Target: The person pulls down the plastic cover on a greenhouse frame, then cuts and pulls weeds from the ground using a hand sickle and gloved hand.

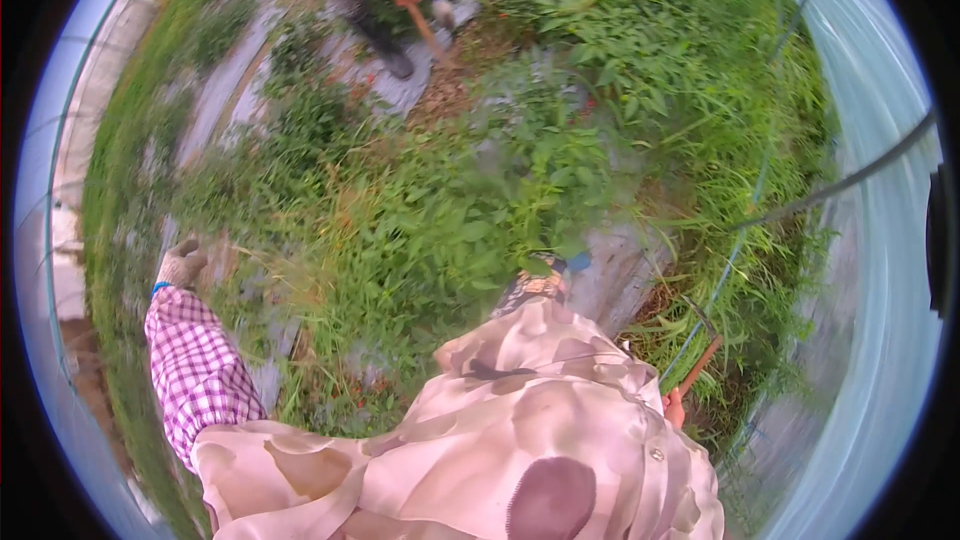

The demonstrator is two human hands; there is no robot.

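Gloved in a pale knit, my left hand is stretched out at the far left above weeds, below a checked sleeve cover. Its fingers look curled, and whether they hold anything cannot be made out. My right hand, partly hidden by the patterned shirt, grips the wooden handle of a sickle at the lower right. The sickle's thin curved metal blade points up and left, over tall grass. Leafy green plants grow thickly before me.
A person in a dark boot stands at the top, holding a wooden-handled tool over bare soil. Grey plastic mulch film lies between plants. A thin dark hose or pole crosses near the plastic greenhouse wall at right.
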